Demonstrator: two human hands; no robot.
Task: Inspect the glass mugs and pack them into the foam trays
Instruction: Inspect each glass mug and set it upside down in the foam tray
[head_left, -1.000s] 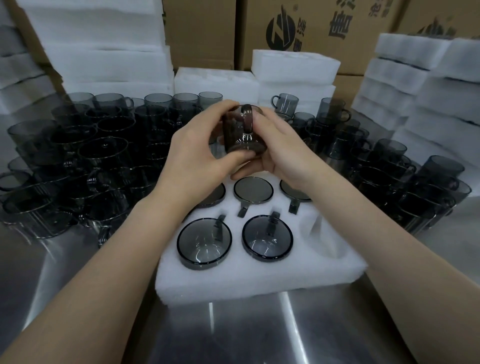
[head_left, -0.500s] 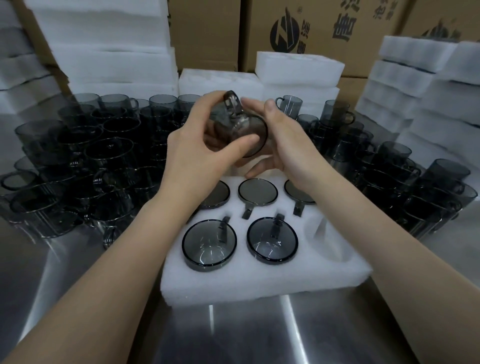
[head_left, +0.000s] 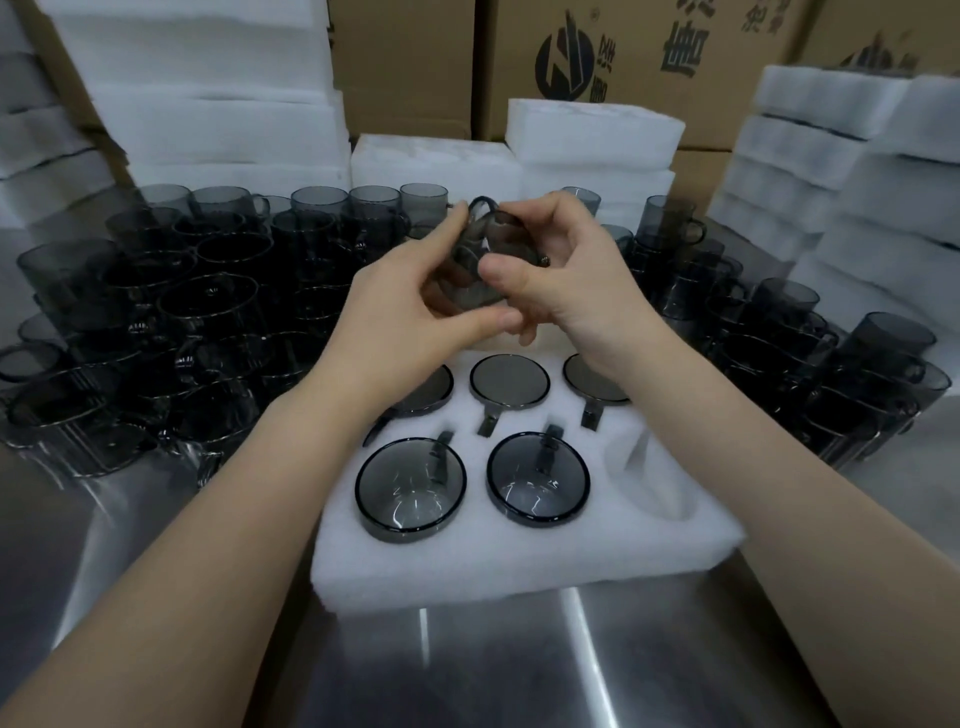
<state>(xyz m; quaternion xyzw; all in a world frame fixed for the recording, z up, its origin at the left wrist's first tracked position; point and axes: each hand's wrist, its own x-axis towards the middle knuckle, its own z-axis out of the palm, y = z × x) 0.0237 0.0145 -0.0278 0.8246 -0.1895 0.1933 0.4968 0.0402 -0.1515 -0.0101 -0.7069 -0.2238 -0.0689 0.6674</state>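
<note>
Left grip (head_left: 410, 312) and right grip (head_left: 582, 275) both clasp tilted mug (head_left: 470, 249); empty pocket (head_left: 647, 467) at 5 o'clock, nearer right grip.

A smoky grey glass mug (head_left: 470, 270) is held tilted, handle uppermost, over the far edge of the white foam tray (head_left: 519, 561) on the desk (head_left: 519, 665). Five mugs fill its pockets: three in the far row (head_left: 509, 382), two in the near row (head_left: 410, 483). The near-right pocket (head_left: 649, 478) shows bare foam. Loose mugs (head_left: 208, 312) crowd both sides.
</note>
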